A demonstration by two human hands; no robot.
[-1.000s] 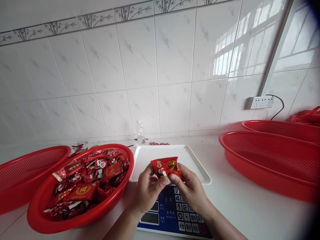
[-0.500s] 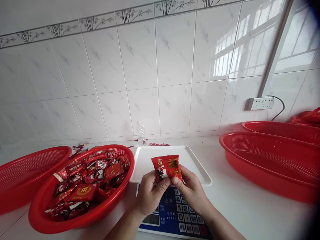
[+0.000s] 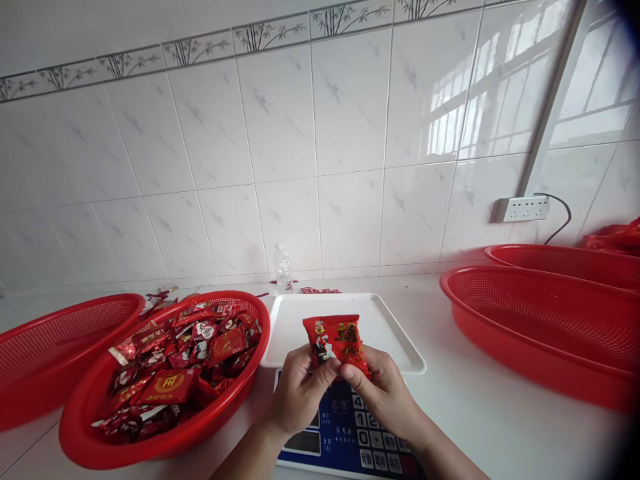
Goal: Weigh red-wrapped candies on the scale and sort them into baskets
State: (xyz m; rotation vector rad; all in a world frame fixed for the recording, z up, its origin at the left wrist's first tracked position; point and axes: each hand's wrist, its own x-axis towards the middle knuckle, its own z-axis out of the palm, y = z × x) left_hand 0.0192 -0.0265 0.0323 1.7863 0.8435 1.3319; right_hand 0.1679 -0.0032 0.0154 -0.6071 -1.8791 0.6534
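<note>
A small red candy packet (image 3: pixel 336 337) with gold lettering and a printed couple is held upright between both hands. My left hand (image 3: pixel 303 387) grips its lower left side, thumb on the front. My right hand (image 3: pixel 383 387) pinches the lower right side the same way; the fingers behind the packet are hidden. Beneath the hands is a digital scale (image 3: pixel 345 433) with a blue keypad, partly covered by my forearms. The scale's white tray (image 3: pixel 395 347) lies behind the packet. To the left, a red basket (image 3: pixel 85 433) holds many red wrapped candies (image 3: pixel 200 347).
Another red basket (image 3: pixel 30 400) stands at the far left. Two red baskets, one nearer (image 3: pixel 500 353) and one behind (image 3: pixel 565 253), are on the right. A clear plastic bottle (image 3: pixel 283 270) stands by the tiled wall, near a power strip (image 3: pixel 524 209) with a black cord.
Almost nothing differs. The view has tilted slightly, so everything sits a little lower, and both hands keep their hold on the candy packet.
</note>
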